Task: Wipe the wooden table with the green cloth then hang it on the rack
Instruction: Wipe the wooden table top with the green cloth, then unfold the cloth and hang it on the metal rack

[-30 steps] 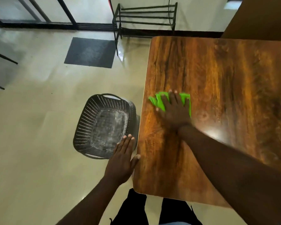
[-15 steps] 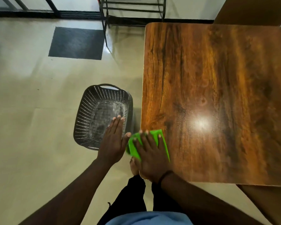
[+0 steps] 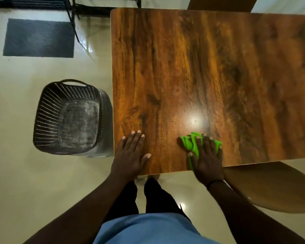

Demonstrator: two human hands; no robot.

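Note:
The wooden table fills the upper right of the head view. A bright green cloth lies bunched near the table's front edge. My right hand presses flat on top of the cloth, fingers spread over it. My left hand rests flat and empty on the table's front left corner, fingers apart. Only the lower bars of the black metal rack show at the top edge, on the floor beyond the table's far left corner.
A dark perforated plastic basket stands on the floor just left of the table. A grey mat lies on the floor further back. A wooden chair seat juts out at the lower right. My legs stand at the table's front edge.
My right hand has slid the cloth from the table's front left corner to the right along the front edge. My left hand has moved from over the basket onto the table corner.

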